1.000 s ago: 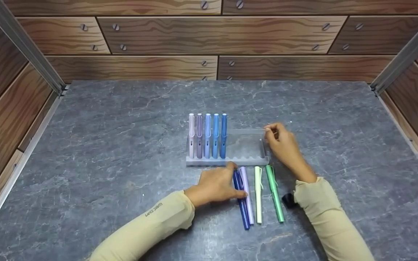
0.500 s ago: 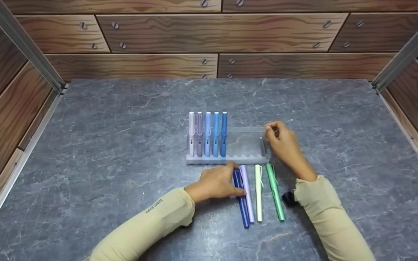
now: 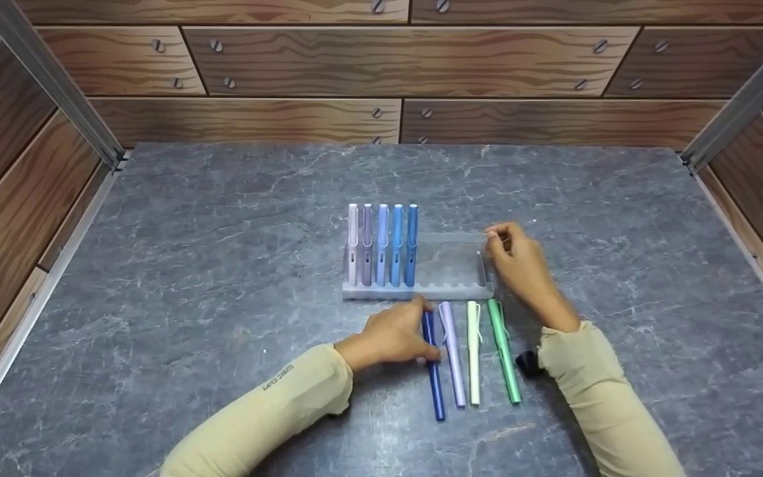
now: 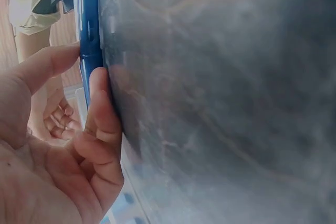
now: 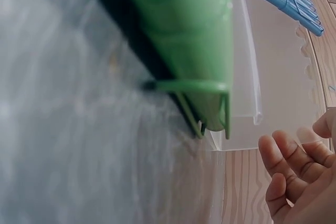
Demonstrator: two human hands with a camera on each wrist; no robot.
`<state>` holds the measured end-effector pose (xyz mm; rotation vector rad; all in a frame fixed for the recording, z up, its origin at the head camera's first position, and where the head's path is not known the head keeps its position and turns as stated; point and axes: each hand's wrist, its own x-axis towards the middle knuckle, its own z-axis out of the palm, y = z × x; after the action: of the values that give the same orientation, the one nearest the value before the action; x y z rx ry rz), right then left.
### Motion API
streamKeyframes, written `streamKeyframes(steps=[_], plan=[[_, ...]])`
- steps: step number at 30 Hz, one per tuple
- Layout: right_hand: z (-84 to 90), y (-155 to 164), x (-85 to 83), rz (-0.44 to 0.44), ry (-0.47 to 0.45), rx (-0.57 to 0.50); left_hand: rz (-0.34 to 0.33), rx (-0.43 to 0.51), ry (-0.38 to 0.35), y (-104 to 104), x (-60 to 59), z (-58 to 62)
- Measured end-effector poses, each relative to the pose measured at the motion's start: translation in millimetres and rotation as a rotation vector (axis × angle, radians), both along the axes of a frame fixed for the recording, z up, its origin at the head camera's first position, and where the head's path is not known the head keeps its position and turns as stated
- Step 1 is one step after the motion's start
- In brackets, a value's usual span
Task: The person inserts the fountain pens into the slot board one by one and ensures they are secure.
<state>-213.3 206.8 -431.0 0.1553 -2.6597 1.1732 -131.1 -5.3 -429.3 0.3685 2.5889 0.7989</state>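
Fingers (image 3: 425, 306) pinch the dark blue pen (image 3: 433, 371) on a grey marbled tabletop (image 3: 189, 265) between wood-patterned walls (image 3: 408, 59).

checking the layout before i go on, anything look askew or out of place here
Nothing stands out. Five pens sit in the clear tray; four more lie parallel in front. The left hand pinches the dark blue pen.

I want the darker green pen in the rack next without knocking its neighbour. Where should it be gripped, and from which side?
Probably pinch the darker green pen round the middle of its barrel, from above and from its right side. It lies flat on the table, the rightmost of four pens, so that side is free; the pale green pen lies close on its left. Its clip end points toward the rack.
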Motion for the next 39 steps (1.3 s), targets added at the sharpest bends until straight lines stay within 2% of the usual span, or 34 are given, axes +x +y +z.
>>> streamKeyframes(steps=[6, 10, 28, 39], plan=[[-1.4, 0, 0.8, 0.001, -0.001, 0.009, 0.007, -0.046, 0.012, 2, 2.3, 2.7], [-1.0, 1, 1.6, 0.009, -0.016, 0.016, 0.016, -0.043, 0.000, 2, 3.7, 4.4], [0.6, 0, 1.6, 0.026, -0.008, -0.028, 0.006, 0.163, -0.051, -3, 3.9, 11.4], [0.7, 0, 0.7, 0.034, 0.000, -0.013, -0.060, 0.252, 0.023, -8, 1.5, 19.2]])
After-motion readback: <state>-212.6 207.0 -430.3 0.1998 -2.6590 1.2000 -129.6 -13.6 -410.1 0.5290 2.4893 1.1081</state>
